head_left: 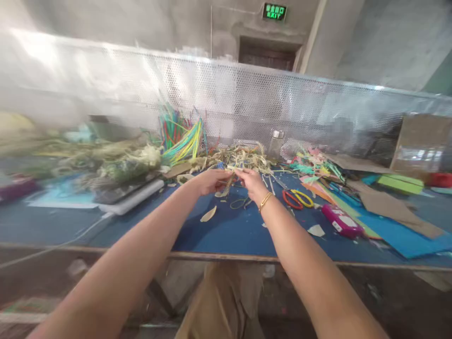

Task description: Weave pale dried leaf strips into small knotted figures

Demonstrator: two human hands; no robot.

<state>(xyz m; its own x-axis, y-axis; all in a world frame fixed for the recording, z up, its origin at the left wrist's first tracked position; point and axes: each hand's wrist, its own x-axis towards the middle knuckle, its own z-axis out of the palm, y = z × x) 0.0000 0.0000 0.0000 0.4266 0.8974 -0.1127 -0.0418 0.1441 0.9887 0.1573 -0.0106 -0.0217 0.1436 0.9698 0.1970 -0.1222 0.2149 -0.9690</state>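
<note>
Both my hands meet over the middle of the blue table, fingers pinched around a small pale strip of dried, husk-like material (231, 167). My left hand (212, 181) grips it from the left, and my right hand (249, 181), below a gold bracelet, pinches its right end. Thin tan strands hang down between the fingers. Just behind the hands lies a heap of dried pale fibre (243, 157), with a bit of blue beside my left fingertips. A loose pale husk piece (208, 214) rests on the table nearer to me. The fingertips are small and partly hidden.
To the right lie scissors with red and yellow handles (298, 199), a magenta box-like device (342, 221) and blue sheets (409, 235). Coloured pipe-cleaner-like stems (185, 141) stand at back left near a white power strip (132, 198). A glass bottle (276, 145) stands by the perforated metal screen (310, 101).
</note>
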